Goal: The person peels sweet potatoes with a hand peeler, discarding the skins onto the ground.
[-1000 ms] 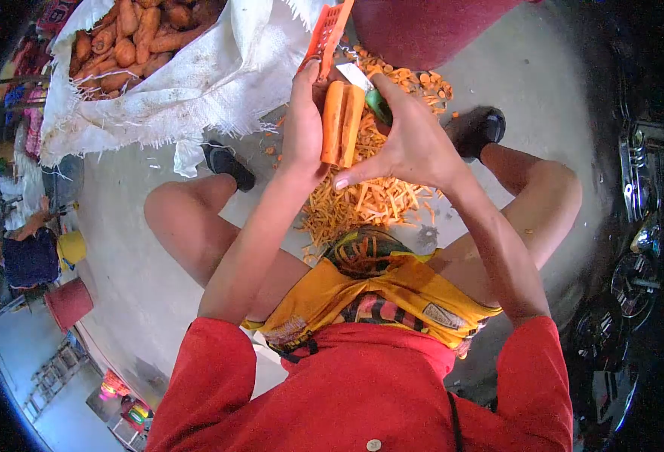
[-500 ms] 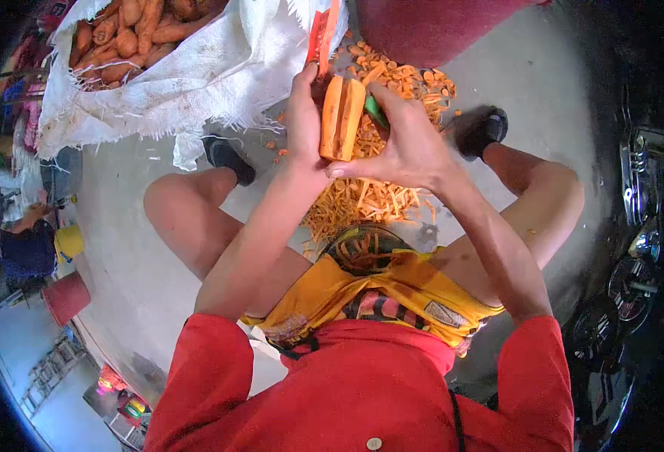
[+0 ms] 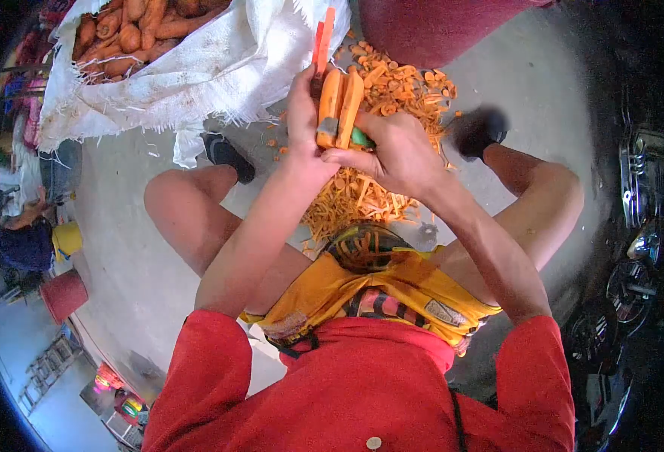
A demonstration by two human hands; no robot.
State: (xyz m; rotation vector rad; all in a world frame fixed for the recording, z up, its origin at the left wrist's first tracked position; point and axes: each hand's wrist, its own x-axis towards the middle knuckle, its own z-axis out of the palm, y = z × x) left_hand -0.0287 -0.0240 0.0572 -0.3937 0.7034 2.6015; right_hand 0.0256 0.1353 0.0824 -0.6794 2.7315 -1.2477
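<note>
Fingers of the left hand (image 3: pixel 302 128) wrap the carrot (image 3: pixel 339 105), holding it upright just above the pile of shreds (image 3: pixel 362 200); the right hand (image 3: pixel 392 154) is closed on a green-handled knife (image 3: pixel 360 138), blade pressed into the carrot's near end. For a clean cut, I judge, the left thumb should stay clear of the blade's path, and strokes should run lengthwise so that pieces drop onto the pile. Beyond the pile, to its left, lies a sack (image 3: pixel 219 68).

I see grey concrete floor (image 3: pixel 143 248) | white woven sack (image 3: pixel 219 68) upper left | maroon tub (image 3: pixel 430 26) top | red bucket (image 3: pixel 64 295) far left | bright daylight.
</note>
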